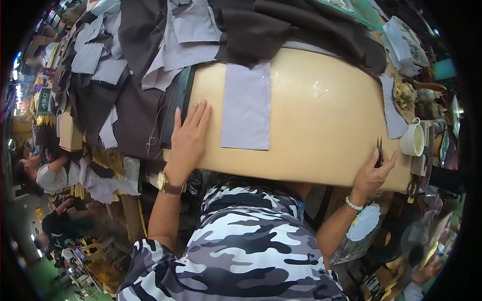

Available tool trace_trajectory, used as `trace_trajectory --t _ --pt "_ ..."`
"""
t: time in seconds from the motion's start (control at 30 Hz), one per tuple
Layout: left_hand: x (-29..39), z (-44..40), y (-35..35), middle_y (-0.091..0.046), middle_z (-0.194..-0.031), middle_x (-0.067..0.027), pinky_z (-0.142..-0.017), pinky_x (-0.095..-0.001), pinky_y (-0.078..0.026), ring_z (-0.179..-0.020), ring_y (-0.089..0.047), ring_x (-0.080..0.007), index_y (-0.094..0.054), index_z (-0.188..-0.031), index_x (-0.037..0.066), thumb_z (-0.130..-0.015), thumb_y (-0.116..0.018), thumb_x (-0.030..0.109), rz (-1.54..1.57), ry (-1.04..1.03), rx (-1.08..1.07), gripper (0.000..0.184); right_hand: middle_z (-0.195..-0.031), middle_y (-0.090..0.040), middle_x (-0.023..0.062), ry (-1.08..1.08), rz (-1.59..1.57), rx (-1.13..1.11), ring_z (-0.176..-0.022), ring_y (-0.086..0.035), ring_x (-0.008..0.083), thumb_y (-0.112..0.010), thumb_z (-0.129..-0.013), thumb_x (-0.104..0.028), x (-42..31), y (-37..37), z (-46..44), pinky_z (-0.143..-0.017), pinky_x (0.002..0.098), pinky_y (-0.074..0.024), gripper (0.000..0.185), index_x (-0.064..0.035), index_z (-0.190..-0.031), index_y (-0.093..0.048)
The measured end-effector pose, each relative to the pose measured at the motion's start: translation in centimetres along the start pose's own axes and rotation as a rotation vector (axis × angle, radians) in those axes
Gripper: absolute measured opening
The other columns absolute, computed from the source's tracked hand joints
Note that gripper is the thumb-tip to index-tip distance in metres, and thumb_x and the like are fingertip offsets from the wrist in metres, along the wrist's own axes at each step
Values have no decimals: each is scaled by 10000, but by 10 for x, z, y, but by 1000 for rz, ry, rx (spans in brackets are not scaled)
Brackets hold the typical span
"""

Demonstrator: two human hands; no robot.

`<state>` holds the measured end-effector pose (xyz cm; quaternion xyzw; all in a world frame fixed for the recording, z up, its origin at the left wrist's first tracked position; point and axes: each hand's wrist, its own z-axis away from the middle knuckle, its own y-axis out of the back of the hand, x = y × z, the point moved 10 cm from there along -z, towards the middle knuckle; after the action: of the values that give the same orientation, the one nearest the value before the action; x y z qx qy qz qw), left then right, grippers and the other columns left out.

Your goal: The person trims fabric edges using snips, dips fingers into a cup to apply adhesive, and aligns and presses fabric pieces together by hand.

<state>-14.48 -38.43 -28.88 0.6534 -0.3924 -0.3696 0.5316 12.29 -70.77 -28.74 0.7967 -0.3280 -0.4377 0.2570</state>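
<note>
My left hand lies flat with its fingers stretched out on the tan tabletop. Its fingertips are beside a dark, flat panel along the left edge. Near the right end of the table, my right hand grips a pair of small black thread snips, their points upward and slightly apart. Between the hands, closer to the left one, a pale grey rectangle of cloth lies smooth; neither hand touches it.
Dark brown fabric heaps across the back and left, with pale grey cut pieces on it. A white cup and a white container stand at the right. Other people sit far left, one in a white top.
</note>
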Motion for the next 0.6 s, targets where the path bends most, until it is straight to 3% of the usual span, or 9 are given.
trace_trajectory --t 0.1,0.17,0.23,0.33,0.37,0.5,0.6 --pt "1 55 10 -501 -1256 -181 -1018 -493 -324 -1185 -471 -295 -435 -1294 -26 -746 -505 -16 88 53 -183 553 -1059 -624 206 -33 2 -20 -960 -599 335 -560 -911 -148 -2 -1 -1 -831 395 -461 536 26 -1359 -321" --pt "16 93 37 -592 -1075 -190 -975 -474 -370 -1038 -568 -287 -483 -1243 -21 -738 -540 32 135 92 -278 511 -1059 -623 210 -13 -39 -27 -965 -599 334 -561 -911 -146 -6 -2 -2 -840 393 -460 536 29 -1358 -322" --pt "21 138 32 -626 -788 -146 -878 -450 -431 -795 -625 -275 -586 -1053 4 -723 -580 83 247 214 -739 340 -1060 -624 210 -4 -57 -33 -963 -600 331 -564 -909 -141 -6 -2 0 -841 389 -462 539 30 -1359 -322" --pt "26 151 33 -578 -606 -102 -772 -426 -460 -635 -609 -269 -601 -813 42 -724 -598 99 271 115 -850 106 -1058 -625 208 -21 -79 -20 -941 -608 330 -574 -899 -129 -2 -2 -2 -828 384 -470 546 31 -1360 -328" --pt "21 129 37 -561 -605 -101 -732 -395 -466 -634 -597 -261 -568 -679 57 -749 -604 100 244 84 -664 90 -1054 -626 207 -44 -100 -14 -927 -611 332 -579 -895 -125 0 -2 -1 -820 383 -473 546 32 -1357 -334" --pt "21 22 78 -531 -586 -108 -697 -424 -466 -600 -555 -295 -578 -644 51 -752 -694 108 227 -67 -60 168 -1048 -626 199 -78 -101 7 -898 -611 334 -596 -878 -119 5 1 0 -808 382 -476 546 36 -1346 -361" --pt "26 -52 88 -554 -664 -113 -648 -359 -454 -660 -558 -292 -588 -682 20 -746 -714 109 149 -75 164 167 -1030 -626 180 -79 -78 54 -910 -595 331 -594 -873 -118 6 5 1 -806 402 -464 540 34 -1342 -374"
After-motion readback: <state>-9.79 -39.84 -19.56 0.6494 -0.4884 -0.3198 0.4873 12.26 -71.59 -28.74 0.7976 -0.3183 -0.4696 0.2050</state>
